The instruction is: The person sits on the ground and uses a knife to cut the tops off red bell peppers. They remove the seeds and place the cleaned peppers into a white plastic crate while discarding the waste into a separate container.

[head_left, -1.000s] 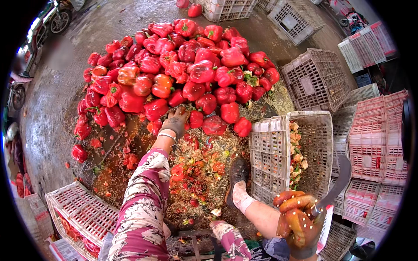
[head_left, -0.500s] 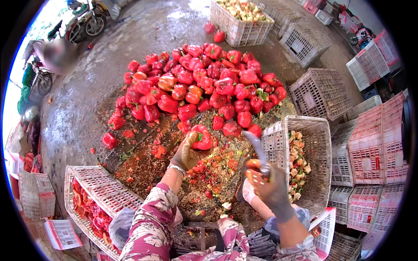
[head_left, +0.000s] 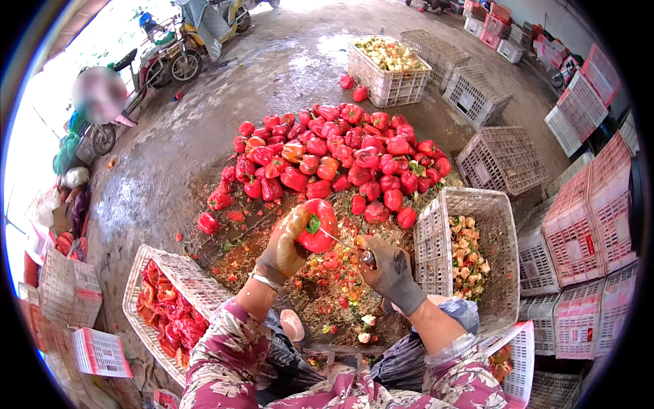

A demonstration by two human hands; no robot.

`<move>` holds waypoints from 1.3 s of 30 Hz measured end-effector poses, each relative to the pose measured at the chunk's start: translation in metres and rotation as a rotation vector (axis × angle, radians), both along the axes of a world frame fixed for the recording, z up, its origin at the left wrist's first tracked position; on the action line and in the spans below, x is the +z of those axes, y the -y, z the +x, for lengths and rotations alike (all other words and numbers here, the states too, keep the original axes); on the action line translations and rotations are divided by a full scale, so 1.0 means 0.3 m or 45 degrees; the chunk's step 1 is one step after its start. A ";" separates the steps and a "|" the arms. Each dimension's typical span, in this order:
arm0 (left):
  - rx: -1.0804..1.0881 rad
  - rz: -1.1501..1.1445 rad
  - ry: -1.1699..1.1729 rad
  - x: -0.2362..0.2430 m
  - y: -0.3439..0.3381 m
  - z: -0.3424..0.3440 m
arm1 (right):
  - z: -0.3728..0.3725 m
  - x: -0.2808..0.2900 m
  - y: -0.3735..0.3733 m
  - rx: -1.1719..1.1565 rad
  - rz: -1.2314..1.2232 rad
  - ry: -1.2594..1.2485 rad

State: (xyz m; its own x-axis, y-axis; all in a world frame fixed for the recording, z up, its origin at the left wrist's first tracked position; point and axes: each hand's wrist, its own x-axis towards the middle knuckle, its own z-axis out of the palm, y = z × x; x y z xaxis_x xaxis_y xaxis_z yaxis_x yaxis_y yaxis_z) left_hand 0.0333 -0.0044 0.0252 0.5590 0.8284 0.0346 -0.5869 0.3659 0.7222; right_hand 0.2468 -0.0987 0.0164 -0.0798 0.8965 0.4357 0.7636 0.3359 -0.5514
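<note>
My left hand (head_left: 285,247), in a stained glove, is closed around a red bell pepper (head_left: 323,233) with a green patch at its stem end. In my grey-gloved right hand (head_left: 392,273) is a knife (head_left: 368,258), its blade pointing left and its tip meeting the pepper near the green patch. Whether the tip is inside the flesh is hard to see. Beyond both hands lies a big pile of whole red bell peppers (head_left: 340,146) on the floor. Below the hands, seeds and red scraps (head_left: 327,273) cover the ground.
At my right, a plastic crate (head_left: 430,238) holds pale pepper cores (head_left: 469,255). A tilted crate (head_left: 194,276) on my left has cut red pepper pieces (head_left: 167,310). Another filled crate (head_left: 388,88) stands beyond the pile. Stacked crates (head_left: 579,225) line the far right. Motorbikes (head_left: 184,61) and a person (head_left: 101,94) are far left.
The knife came down and left from beside the right crate to the pepper. My left hand turned the pepper and brought its green end toward the blade. The view also shifted.
</note>
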 end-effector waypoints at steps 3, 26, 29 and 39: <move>0.151 -0.172 0.002 0.012 0.033 -0.032 | 0.007 0.044 0.008 0.030 -0.100 0.041; -0.076 0.041 -0.495 -0.008 0.129 0.112 | 0.003 0.062 -0.102 0.250 -0.030 -0.426; 0.011 0.325 -0.609 0.042 0.128 0.114 | 0.010 0.110 -0.078 0.239 -0.364 -0.638; 0.011 0.364 -0.437 0.052 0.117 0.103 | 0.052 0.147 -0.068 0.250 -0.461 -0.900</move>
State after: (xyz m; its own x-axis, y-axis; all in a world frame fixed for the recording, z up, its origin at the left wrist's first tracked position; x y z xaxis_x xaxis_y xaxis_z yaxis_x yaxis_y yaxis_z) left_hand 0.0643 -0.0395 0.0406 0.5710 0.8174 0.0768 -0.2979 0.1192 0.9471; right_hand 0.2624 -0.0782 0.0606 -0.0650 0.9896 0.1283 0.1403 0.1363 -0.9807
